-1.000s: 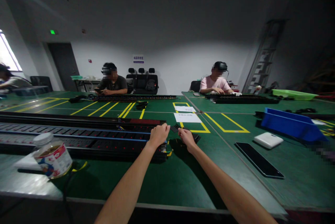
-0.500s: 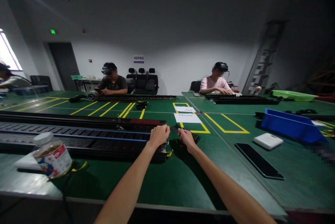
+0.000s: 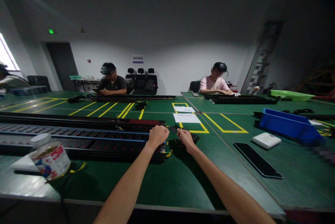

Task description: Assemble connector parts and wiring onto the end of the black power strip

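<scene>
While the left hand (image 3: 158,136) curls by the right end of the rail (image 3: 89,143), hold hidden, the right hand (image 3: 185,138) seemingly pinches a small black part (image 3: 173,129), well inside the tabletop (image 3: 167,182)'s near edge; what's done is unclear, work looks unfinished.

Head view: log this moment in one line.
left hand: curled, at right end of long rack | right hand: beside small black piece | both grips: unclear | phone: on table

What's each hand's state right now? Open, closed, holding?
Left hand: closed; whether it grips anything can't be told.
Right hand: fingers closed, seemingly pinching the small black part.
</scene>
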The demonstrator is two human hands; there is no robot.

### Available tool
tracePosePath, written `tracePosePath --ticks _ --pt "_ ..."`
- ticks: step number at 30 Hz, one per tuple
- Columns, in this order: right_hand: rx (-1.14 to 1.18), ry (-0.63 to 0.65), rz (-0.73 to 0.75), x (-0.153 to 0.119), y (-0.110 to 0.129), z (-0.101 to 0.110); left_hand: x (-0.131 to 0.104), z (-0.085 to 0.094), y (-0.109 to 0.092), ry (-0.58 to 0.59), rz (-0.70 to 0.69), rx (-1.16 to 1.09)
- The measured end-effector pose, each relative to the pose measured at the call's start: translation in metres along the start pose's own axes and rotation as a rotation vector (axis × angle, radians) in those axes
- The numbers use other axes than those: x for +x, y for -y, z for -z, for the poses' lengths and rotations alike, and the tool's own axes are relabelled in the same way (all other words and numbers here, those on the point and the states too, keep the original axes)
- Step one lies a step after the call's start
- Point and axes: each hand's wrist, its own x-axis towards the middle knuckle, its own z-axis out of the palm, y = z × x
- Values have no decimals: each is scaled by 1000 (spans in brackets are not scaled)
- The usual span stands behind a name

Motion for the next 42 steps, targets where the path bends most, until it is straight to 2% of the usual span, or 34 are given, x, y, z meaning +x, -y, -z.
tracePosePath --ticks 18,33,42 --pt "-3 17 -3 -1 0 1 0 -2 1 -34 -25 -2" --pt "-30 4 -13 0 4 0 -1 0 -2 -8 11 21" --pt "-18 19 8 2 -2 0 0 0 0 -17 -19 2"
